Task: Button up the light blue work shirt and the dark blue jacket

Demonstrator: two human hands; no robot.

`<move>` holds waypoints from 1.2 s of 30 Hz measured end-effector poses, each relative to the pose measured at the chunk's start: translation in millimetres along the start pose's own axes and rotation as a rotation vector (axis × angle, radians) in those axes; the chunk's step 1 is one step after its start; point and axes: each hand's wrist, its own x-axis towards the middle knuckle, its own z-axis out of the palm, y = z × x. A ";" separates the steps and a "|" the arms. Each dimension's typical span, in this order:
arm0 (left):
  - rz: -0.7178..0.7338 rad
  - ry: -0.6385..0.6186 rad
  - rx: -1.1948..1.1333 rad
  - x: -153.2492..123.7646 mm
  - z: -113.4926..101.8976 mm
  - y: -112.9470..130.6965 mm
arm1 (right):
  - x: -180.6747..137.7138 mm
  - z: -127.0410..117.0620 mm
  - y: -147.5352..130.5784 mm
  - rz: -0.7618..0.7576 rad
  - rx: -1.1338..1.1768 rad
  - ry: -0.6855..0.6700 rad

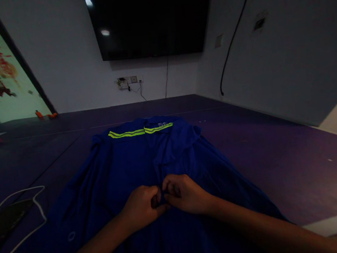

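A blue jacket [129,159] with yellow-green stripes across its chest lies spread out, collar end away from me and sleeves out to both sides. Over the middle of its front opening, my left hand [143,204] has its fingers curled and its thumb pointing right, closed on the jacket's edge. Facing it, my right hand [185,193] is closed too, with thumb and fingers pinched on the cloth. The two hands nearly touch. Whatever small part of the front sits between the fingertips is hidden in the dim light.
The jacket rests on a wide purple surface [281,158]. At the left lie a dark phone-like device [7,224] and a looped white cable [38,202]. Small orange objects [52,115] sit near the far left edge. A large screen [153,18] hangs on the wall ahead.
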 end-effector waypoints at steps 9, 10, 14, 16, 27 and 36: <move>0.071 0.055 0.013 -1.7 3.7 -2.4 | 3.7 -17.7 -3.0 -0.129 -0.249 -0.284; 0.080 0.054 0.019 -1.9 3.6 -2.5 | 4.2 -18.9 -2.8 -0.133 -0.265 -0.303; 0.114 0.059 0.053 -2.3 1.7 -2.5 | 5.3 -20.3 -0.4 -0.109 -0.295 -0.308; 0.125 0.056 0.091 -2.9 0.0 -2.1 | 5.4 -19.4 1.2 -0.098 -0.293 -0.295; 0.181 0.007 0.314 -5.4 0.7 -2.0 | 4.2 -17.1 2.8 -0.167 -0.428 -0.258; 0.202 0.009 0.325 -5.0 2.1 -4.2 | 4.2 -18.1 0.8 -0.247 -0.527 -0.249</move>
